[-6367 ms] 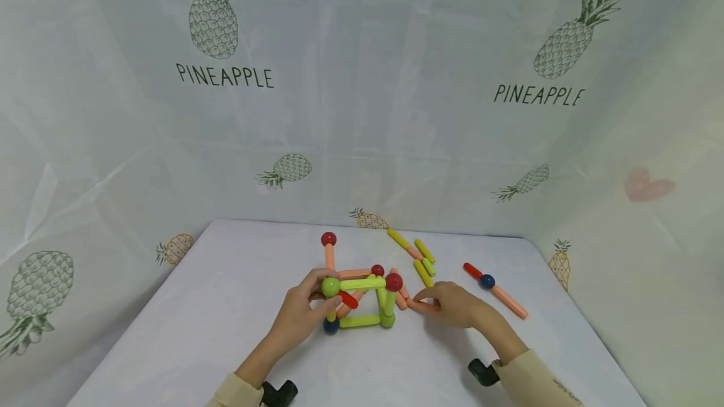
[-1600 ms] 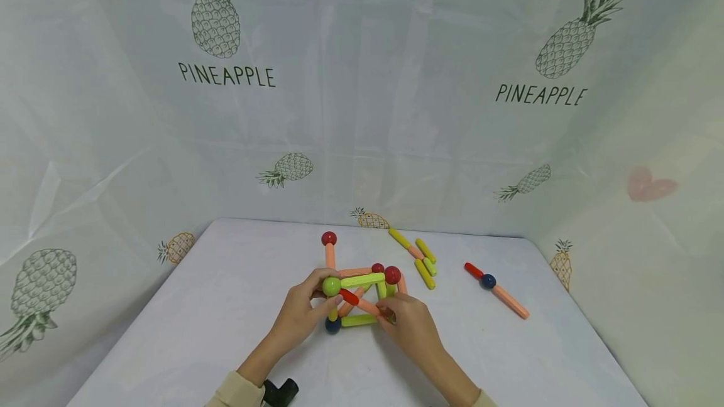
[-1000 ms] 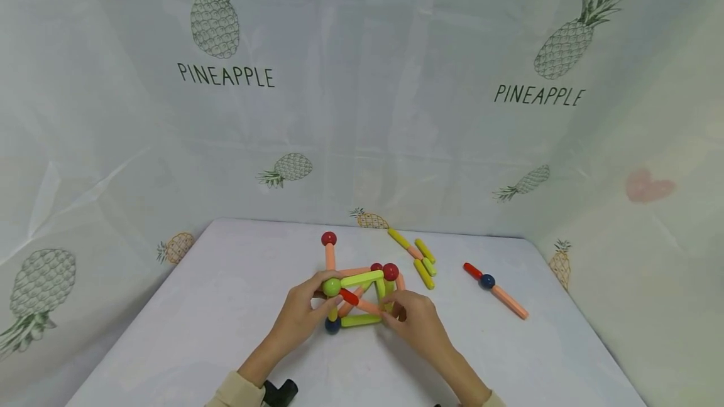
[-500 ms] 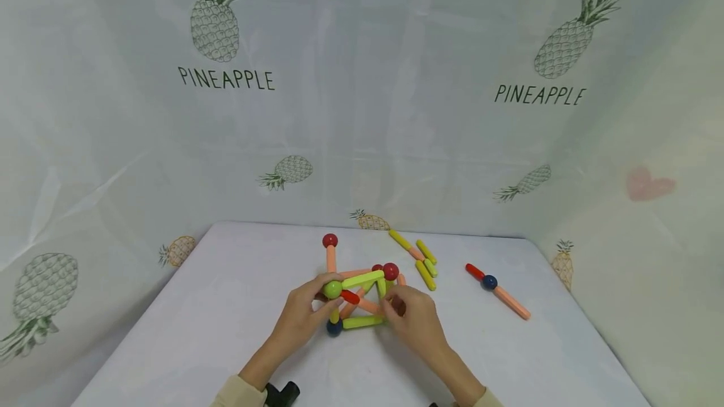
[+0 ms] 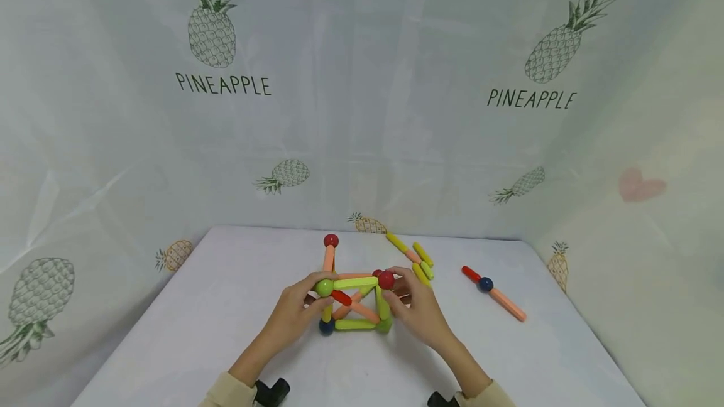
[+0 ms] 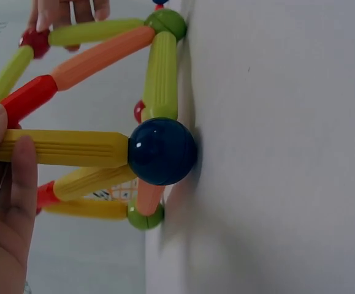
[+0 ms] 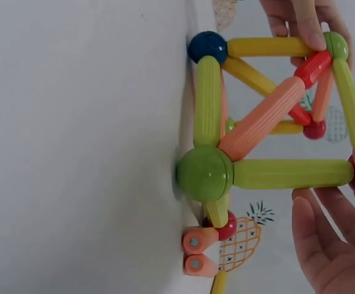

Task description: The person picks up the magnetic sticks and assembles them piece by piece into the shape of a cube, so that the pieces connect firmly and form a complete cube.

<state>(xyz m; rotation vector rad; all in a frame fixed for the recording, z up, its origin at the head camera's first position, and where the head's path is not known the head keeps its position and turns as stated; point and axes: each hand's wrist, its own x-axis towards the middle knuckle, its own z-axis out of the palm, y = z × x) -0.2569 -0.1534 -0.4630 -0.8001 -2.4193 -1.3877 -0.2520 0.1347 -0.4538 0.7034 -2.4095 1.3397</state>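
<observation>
A frame of magnetic rods and balls stands on the table. My left hand (image 5: pixel 291 313) grips its upper left corner, at a green ball (image 5: pixel 325 287) over a yellow upright rod (image 6: pixel 73 147). My right hand (image 5: pixel 421 309) pinches the red ball (image 5: pixel 386 279) at the upper right corner, its other fingers behind the light green upright (image 7: pixel 293 174). A red short rod (image 5: pixel 341 298) joined to a salmon rod (image 5: pixel 364 312) runs diagonally down across the front face, ending at the lower green ball (image 7: pixel 205 173). A dark blue ball (image 6: pixel 163 151) forms the lower left corner.
Behind the frame rises a salmon rod topped by a red ball (image 5: pixel 331 241). Several loose rods (image 5: pixel 422 253) lie toward the back. Right of them is a dark blue ball (image 5: pixel 485 284) with a red and a salmon rod. Two salmon rods (image 7: pixel 197 251) lie beside the frame.
My right hand brought a salmon rod from the table to the red short rod, completing a diagonal to the lower green ball. It has since moved up to the upper right red ball.
</observation>
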